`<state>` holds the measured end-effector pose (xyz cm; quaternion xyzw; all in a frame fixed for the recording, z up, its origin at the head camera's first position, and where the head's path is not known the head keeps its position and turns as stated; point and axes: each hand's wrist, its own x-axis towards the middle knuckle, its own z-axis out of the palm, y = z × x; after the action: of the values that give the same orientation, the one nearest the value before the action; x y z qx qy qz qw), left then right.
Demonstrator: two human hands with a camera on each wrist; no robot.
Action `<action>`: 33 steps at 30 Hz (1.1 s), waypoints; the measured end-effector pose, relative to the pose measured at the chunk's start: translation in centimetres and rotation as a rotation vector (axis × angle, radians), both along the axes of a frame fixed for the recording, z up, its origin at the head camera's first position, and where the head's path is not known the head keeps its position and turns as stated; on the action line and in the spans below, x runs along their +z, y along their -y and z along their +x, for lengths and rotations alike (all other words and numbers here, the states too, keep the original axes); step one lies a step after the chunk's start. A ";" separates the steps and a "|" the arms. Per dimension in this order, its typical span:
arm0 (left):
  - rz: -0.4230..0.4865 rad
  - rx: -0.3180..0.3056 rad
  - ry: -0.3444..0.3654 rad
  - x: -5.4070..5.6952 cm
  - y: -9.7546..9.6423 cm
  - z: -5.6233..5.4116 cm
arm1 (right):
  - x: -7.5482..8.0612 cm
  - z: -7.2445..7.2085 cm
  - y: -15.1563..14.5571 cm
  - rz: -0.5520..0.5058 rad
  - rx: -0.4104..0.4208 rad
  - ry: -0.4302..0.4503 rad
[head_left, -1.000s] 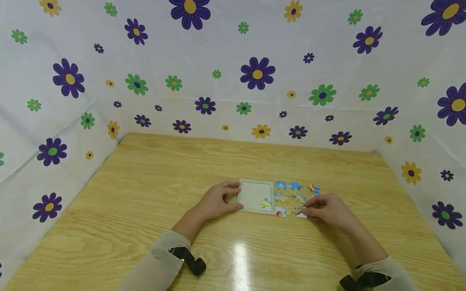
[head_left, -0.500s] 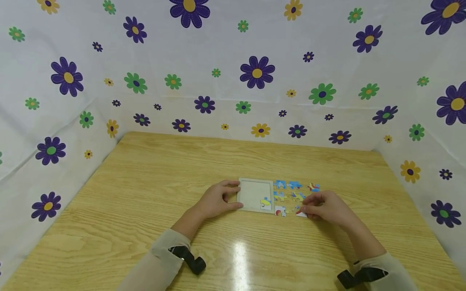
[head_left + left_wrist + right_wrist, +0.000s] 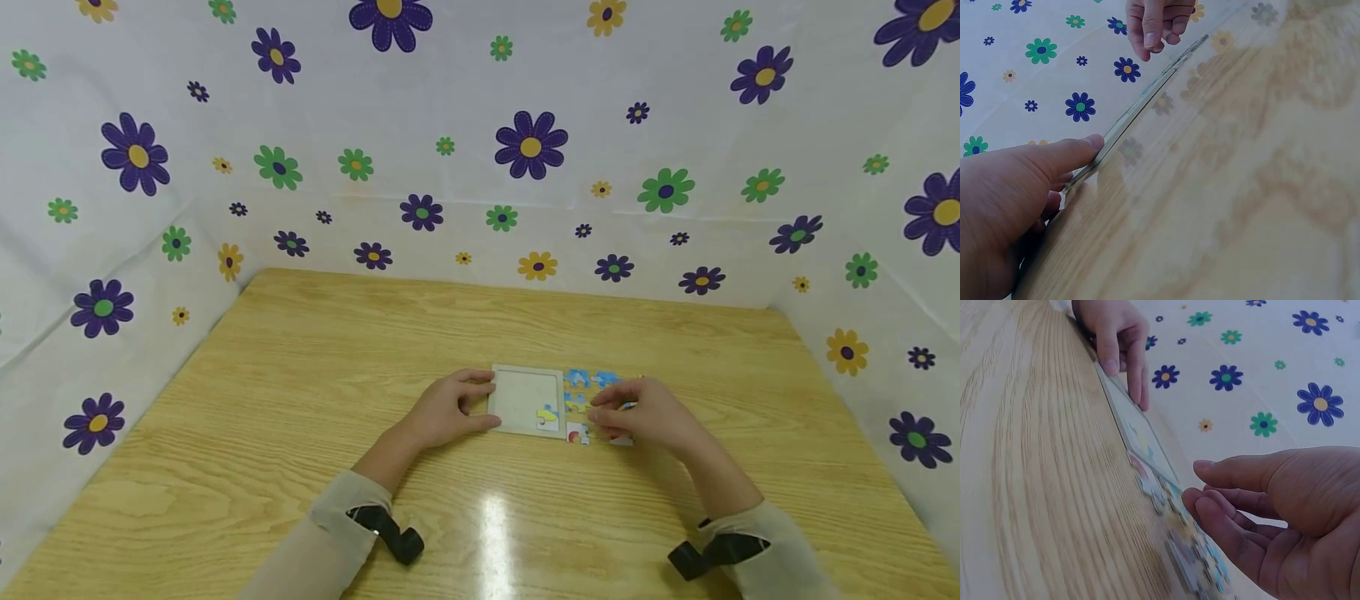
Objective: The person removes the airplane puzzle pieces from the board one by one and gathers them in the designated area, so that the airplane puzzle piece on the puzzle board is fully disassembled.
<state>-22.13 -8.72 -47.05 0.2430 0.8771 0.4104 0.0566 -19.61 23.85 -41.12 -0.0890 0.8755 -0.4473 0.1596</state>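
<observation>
A pale square jigsaw tray [image 3: 517, 398] lies flat on the table, with one yellow-and-white puzzle piece [image 3: 547, 417] in its near right corner. My left hand [image 3: 446, 412] holds the tray's left side, thumb by the near corner and fingers by the far one. Over the loose pieces to the right hovers my right hand [image 3: 648, 414]. In the right wrist view a gap shows between that hand's thumb and index fingertips [image 3: 1192, 499], with nothing held. Blue pieces [image 3: 577, 378] and a white piece with a red spot [image 3: 577, 433] show beside the tray; the hand partly covers others.
The wooden table [image 3: 315, 350] extends around the tray on all sides. A white cloth with flowers [image 3: 420, 100] stands along the back and both sides. Black wrist cameras [image 3: 401, 537] sit on both sleeves.
My right hand has come away from the near right piece and moved left and slightly farther back, over the middle of the loose pieces. The left hand and tray stay in place.
</observation>
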 end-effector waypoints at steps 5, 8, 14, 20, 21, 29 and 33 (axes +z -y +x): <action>0.001 -0.003 -0.005 -0.1 0.0 0.0 | 0.0 -0.1 1.7 -0.005 0.017 0.012; 0.003 -0.010 -0.008 -0.1 0.0 0.0 | -0.2 -0.3 2.6 0.015 0.026 -0.002; -0.008 -0.009 -0.016 0.0 0.0 0.1 | -0.4 -0.6 3.9 0.023 0.062 -0.023; -0.007 -0.007 -0.023 0.2 0.0 0.1 | -0.5 -0.9 5.3 -0.013 0.114 -0.030; -0.003 -0.009 -0.018 0.2 -0.1 0.1 | -0.5 -0.9 5.5 -0.010 0.114 -0.028; 0.005 -0.013 0.004 0.2 -0.1 0.1 | -1.3 -0.7 6.6 0.042 0.072 -0.015; 0.002 -0.007 -0.002 0.4 0.1 0.2 | -1.2 -0.6 6.8 0.046 0.073 -0.012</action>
<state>-21.95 -8.79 -46.69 0.2465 0.8760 0.4108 0.0567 -20.24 17.02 -42.30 -0.1198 0.8826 -0.4206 0.1727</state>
